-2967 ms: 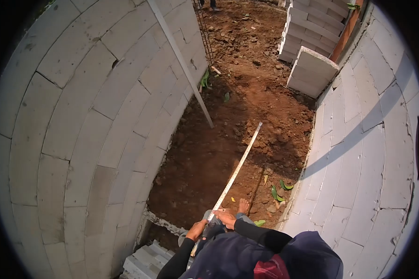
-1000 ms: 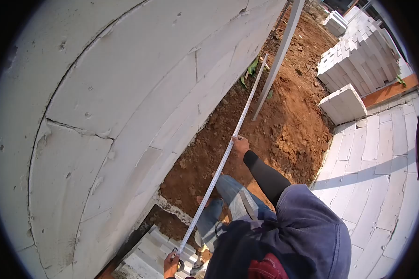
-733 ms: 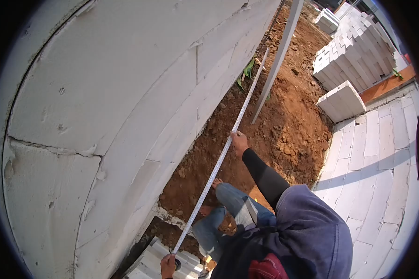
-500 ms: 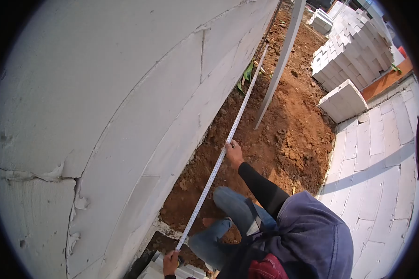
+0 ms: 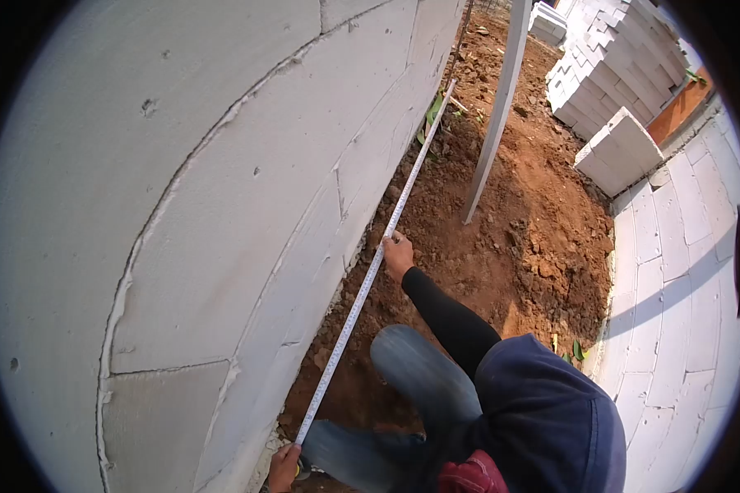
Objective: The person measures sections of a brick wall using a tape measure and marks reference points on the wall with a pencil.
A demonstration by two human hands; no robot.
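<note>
Pale block walls close in a strip of reddish-brown soil [image 5: 543, 218], with the left wall [image 5: 214, 205] filling the side toward nine o'clock and the right wall [image 5: 682, 304], crossed by a diagonal band of shadow, standing at three to four o'clock. At two o'clock rises a stack of blocks [image 5: 612, 70], with a separate slab-like block [image 5: 621, 152] just beside it on the near side and an orange-brown board [image 5: 681, 108] behind, along the end of the right wall. Toward one o'clock a pale pole [image 5: 497, 115] slants down to the soil, and green leaves [image 5: 432, 115] lie close to the foot of the left wall. White and marked, the tape measure [image 5: 343, 338] runs in a straight line from seven o'clock up to one o'clock, alongside that wall's base; its far end lies left of the pole, and whether it touches the wall cannot be told. Near the centre the right hand [image 5: 399, 256], at the end of a black sleeve [image 5: 448, 316], pinches the tape between thumb and fingers partway along. At seven o'clock the left hand [image 5: 284, 470] is closed around the tape's near end, its grip partly hidden. Denim-clad knees [image 5: 423, 370] are bent at five o'clock, right of the tape, above a dark red cloth [image 5: 473, 475].
</note>
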